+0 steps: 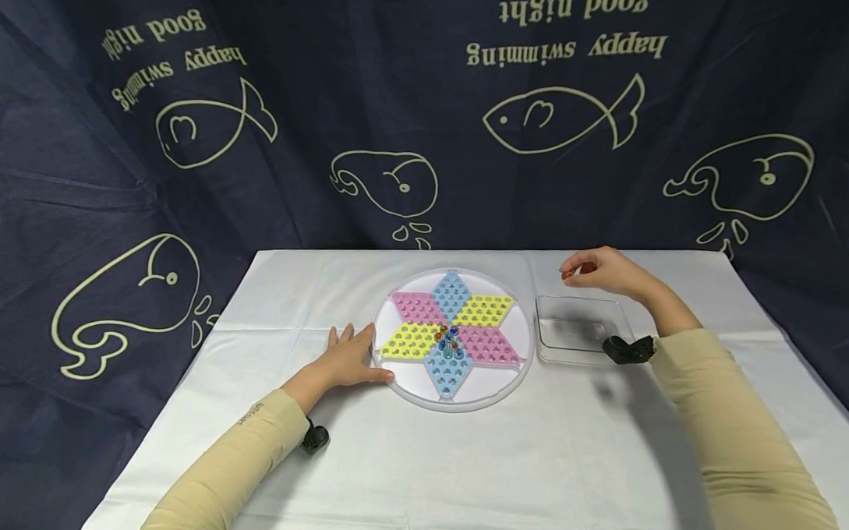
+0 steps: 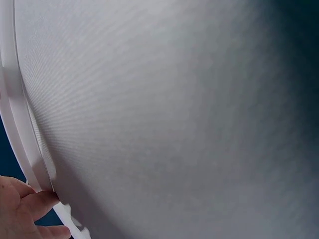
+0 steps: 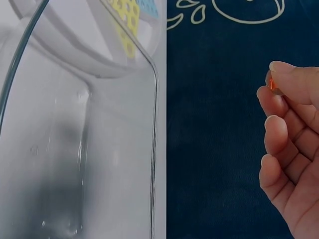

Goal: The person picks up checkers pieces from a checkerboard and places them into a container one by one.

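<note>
Mid-frame: round white board with pink, yellow, blue six-point star pattern, on white-cloth bench. Small coloured glassy marbles clustered at its middle and lower blue section. Left hand, centre-left, fingers spread, touching board's left rim. Right hand, centre-right, pinches small orange-red marble higher in frame than clear rectangular container. Navy fish-and-whale-print cloth across top.

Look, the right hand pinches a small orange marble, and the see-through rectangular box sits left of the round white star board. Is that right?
Not quite: the see-through rectangular box sits to the right of the round white star board, as the head view shows. The right hand does pinch a small orange marble.
</note>
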A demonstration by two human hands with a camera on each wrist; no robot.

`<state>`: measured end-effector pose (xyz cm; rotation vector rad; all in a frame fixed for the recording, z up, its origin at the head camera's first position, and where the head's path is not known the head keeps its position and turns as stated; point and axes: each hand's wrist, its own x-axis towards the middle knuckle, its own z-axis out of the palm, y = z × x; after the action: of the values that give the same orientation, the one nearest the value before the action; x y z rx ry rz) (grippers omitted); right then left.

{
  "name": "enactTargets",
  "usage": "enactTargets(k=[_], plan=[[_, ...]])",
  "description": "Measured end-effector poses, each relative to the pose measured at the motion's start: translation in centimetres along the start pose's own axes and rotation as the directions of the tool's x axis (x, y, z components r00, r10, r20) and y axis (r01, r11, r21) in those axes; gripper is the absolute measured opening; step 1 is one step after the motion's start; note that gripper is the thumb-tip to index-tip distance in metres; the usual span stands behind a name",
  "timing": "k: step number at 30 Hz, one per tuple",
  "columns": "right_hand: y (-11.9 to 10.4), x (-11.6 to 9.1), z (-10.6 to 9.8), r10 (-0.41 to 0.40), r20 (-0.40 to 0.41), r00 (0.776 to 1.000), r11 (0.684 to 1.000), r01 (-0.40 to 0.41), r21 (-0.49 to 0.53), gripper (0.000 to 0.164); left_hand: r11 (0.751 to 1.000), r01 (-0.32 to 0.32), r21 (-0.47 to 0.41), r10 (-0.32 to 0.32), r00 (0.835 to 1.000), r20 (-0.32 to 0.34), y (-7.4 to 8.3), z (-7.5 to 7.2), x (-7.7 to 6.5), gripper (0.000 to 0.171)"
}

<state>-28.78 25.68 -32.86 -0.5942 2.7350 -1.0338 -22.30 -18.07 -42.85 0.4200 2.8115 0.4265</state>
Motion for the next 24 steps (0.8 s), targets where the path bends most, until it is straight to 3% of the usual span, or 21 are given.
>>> enactTargets(k=[19,24], plan=[[1.8,-1.8,-1.0,0.078,0.000,0.997,0.997,-0.078,0.012,0.027,0.999,-0.020,-0.041,0.019,1.000,-0.018,-0.1,-0.2,-0.1,0.116],[2.4,-2.3,-1.1,0.085,0.011,0.996,0.996,-0.086,0.015,0.027,1.000,-0.007,-0.015,0.007,1.000,-0.004,-0.1,-0.1,0.0,0.111]])
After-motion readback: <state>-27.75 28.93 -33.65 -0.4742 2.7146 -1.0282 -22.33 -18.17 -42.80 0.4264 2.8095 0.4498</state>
